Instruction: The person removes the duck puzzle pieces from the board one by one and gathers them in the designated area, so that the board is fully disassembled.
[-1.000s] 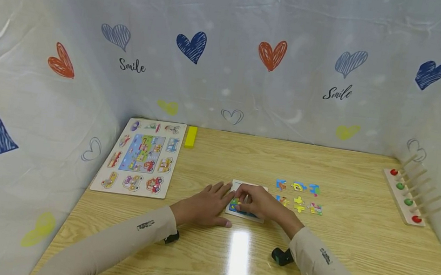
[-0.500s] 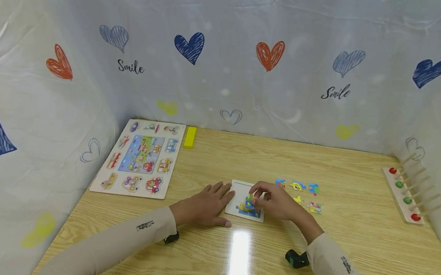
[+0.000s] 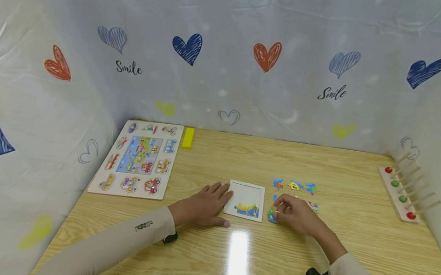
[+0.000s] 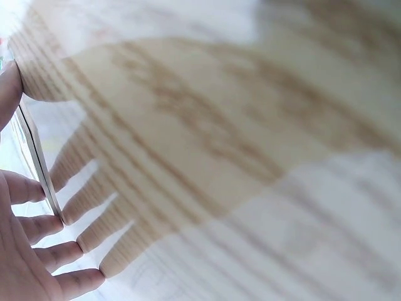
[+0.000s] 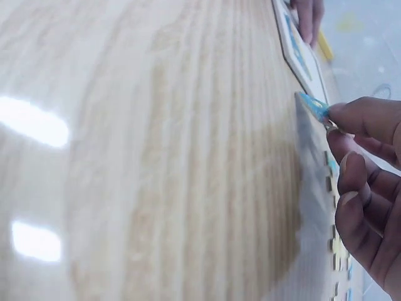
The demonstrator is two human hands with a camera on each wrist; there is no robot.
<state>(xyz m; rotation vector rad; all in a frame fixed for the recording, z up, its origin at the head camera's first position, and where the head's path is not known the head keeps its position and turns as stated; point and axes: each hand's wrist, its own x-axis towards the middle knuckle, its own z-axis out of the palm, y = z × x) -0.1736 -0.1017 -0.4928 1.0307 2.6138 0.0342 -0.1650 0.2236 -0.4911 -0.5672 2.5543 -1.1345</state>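
A small square puzzle tray (image 3: 244, 192) lies mid-table, with a few joined blue and yellow pieces (image 3: 248, 209) along its lower right. My left hand (image 3: 204, 205) rests flat on the table with straight, spread fingers, its fingertips touching the tray's left edge. To the right of the tray, my right hand (image 3: 298, 214) pinches a blue and green puzzle piece (image 3: 272, 215) between thumb and fingers. In the right wrist view that puzzle piece (image 5: 313, 106) is tilted, one edge close to the tabletop. Loose puzzle pieces (image 3: 295, 185) lie behind the right hand, which partly hides the nearer row.
At the left lies a large vehicle puzzle board (image 3: 137, 154) with a yellow block (image 3: 188, 138) beside its top corner. A wooden peg stand (image 3: 398, 195) with red and green beads stands at the far right. Printed curtains enclose the table's back and sides.
The right hand has lifted a blue and green piece off the tray and carried it right, onto or just above the table. More of the tray now shows. My left hand has stayed put.
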